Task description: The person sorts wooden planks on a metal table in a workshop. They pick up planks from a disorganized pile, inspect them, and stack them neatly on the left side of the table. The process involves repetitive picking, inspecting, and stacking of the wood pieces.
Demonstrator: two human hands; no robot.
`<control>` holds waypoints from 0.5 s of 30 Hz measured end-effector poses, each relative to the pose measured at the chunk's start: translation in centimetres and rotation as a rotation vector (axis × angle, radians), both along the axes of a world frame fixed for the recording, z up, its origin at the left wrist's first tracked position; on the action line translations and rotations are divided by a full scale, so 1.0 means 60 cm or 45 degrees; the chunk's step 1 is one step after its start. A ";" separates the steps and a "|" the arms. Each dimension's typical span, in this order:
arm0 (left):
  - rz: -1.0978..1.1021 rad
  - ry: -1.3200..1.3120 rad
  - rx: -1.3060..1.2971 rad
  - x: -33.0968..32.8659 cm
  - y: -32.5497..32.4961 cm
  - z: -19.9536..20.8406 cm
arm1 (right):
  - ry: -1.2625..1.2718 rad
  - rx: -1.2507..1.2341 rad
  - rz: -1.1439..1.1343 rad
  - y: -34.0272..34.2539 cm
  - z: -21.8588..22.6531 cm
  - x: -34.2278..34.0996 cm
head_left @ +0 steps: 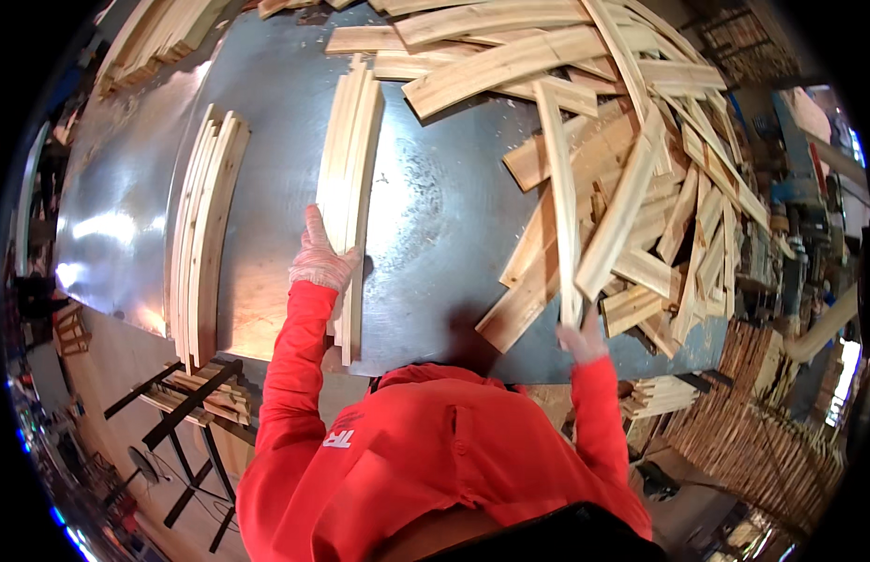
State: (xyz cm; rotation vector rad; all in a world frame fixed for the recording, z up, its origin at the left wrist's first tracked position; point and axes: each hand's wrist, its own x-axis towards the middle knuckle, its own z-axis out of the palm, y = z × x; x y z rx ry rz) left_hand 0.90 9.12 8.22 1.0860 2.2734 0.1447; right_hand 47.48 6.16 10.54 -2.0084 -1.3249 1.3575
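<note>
My left hand, in a pale glove, lies on the near half of a narrow stack of wooden slats. Its fingers are spread, one stretched along the stack's left side and the thumb toward the right. On the right, my right hand is closed around the near end of a long wooden slat, which slants up and away over the pile. A second slat ends just beyond that hand; whether it is gripped too, I cannot tell.
A jumbled pile of slats covers the far and right parts of the metal table. Another neat stack stands at the left, and more boards lie far left. Black metal stands hold wood below the table's front edge.
</note>
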 end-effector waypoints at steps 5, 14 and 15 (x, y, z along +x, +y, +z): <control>-0.009 0.014 -0.054 -0.003 0.001 0.010 | 0.754 -0.218 -0.095 -0.133 0.092 -0.063; -0.017 -0.058 0.125 -0.004 0.000 0.003 | 0.213 0.805 0.608 0.466 0.150 -0.465; -0.011 -0.069 0.152 -0.006 -0.002 -0.005 | -0.293 1.090 0.773 0.540 0.156 -0.486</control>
